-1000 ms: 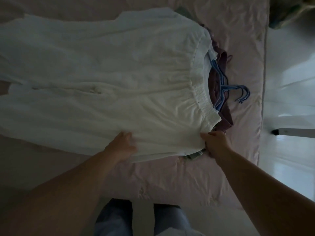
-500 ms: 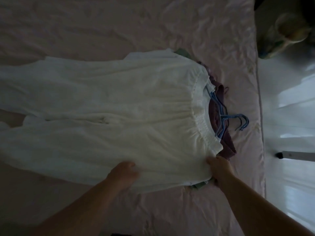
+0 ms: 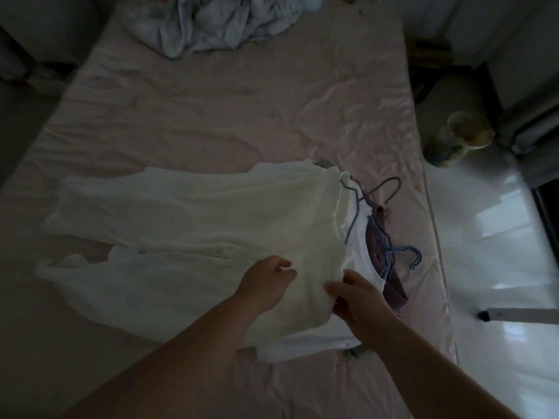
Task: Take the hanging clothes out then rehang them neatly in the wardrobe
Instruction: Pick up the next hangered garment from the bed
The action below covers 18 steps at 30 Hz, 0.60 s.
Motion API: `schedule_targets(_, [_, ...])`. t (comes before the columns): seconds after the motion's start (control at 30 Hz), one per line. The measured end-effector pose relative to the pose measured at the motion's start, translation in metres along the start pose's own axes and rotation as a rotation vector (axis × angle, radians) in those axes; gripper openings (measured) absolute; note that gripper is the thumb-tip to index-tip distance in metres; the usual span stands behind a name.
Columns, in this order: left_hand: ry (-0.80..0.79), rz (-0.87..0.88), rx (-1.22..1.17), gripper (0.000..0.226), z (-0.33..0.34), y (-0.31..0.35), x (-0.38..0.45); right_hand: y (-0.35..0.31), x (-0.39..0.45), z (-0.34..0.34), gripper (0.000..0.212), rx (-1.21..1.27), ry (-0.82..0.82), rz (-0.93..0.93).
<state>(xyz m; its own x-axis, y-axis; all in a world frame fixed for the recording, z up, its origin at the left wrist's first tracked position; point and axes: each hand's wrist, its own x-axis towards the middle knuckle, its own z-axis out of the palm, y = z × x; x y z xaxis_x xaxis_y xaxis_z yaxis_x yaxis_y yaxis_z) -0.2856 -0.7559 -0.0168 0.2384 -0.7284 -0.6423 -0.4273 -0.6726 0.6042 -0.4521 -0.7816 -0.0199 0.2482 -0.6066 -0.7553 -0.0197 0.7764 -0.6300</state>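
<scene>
Clothes out on bed (image 3: 211, 122); rehanging pending. Our left hand (image 3: 266, 285) and right hand (image 3: 360, 300) pinch white garment (image 3: 193, 219); blue hangers (image 3: 399, 255) at 3 o'clock.

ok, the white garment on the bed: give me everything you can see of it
The white garment is thin, slightly sheer, crinkled fabric, spread mostly flat and lengthwise across the pink sheet. Its right end overlaps a pile holding a purple garment and blue hangers; a grey-blue hanger pokes out past it. At its near right edge the fabric is bunched and lifted. The left hand rests on it with curled fingers; the right hand grips its edge. Whether it is a dress or trousers cannot be told.
</scene>
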Motion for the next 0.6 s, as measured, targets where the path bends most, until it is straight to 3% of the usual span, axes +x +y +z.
schedule_targets(0.17, [-0.050,0.145,-0.286,0.018,-0.062,0.045,-0.047,-0.022,-0.062,0.062,0.013,-0.230,-0.063,-0.144])
schedule_targets(0.27, [-0.067,0.226,-0.203,0.020,-0.091,0.053,-0.076,-0.024,-0.102,0.106,0.015,-0.427,-0.082,-0.247])
schedule_targets(0.4, [0.090,0.311,-0.126,0.017,-0.135,0.047,-0.115,-0.032,-0.144,0.155,0.007,-0.682,-0.068,-0.401])
schedule_targets(0.53, [0.174,0.380,-0.110,0.020,-0.189,0.040,-0.158,-0.046,-0.185,0.199,0.027,-0.773,-0.125,-0.515])
schedule_targets(0.6, [0.221,0.400,-0.077,0.024,-0.221,0.034,-0.182,-0.054,-0.201,0.214,0.021,-0.799,-0.141,-0.600])
